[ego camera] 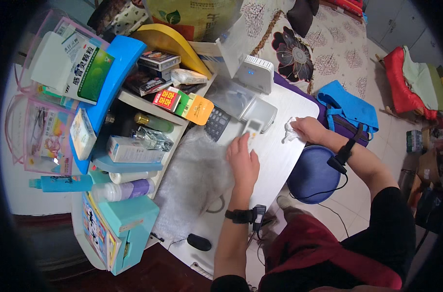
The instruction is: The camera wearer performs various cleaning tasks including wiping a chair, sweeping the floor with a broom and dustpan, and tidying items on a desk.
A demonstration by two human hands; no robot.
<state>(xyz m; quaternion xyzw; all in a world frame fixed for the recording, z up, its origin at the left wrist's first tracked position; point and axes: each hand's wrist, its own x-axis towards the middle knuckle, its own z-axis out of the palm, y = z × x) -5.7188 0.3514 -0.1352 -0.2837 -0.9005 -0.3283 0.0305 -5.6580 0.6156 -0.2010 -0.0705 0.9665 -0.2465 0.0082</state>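
Note:
Over the white desk [269,157], my left hand [243,158] is at a white remote control [252,129] with a small grey display; the fingertips meet its lower end, and whether they grip it cannot be told. My right hand [305,128], near the desk's right edge, has its fingers closed on a crumpled white tissue [290,132]. Just beyond the remote stands a clear plastic container with a pale rim [267,111]. A dark keypad [217,123] lies left of the remote, partly under a clear plastic sheet [192,175].
A shelf [152,106] with boxes and bottles lines the left side. A white router [256,73] stands at the back. Near the front lies a black mouse [199,242]. Below the desk's right edge is a round blue stool or bin [314,175], with black cables nearby.

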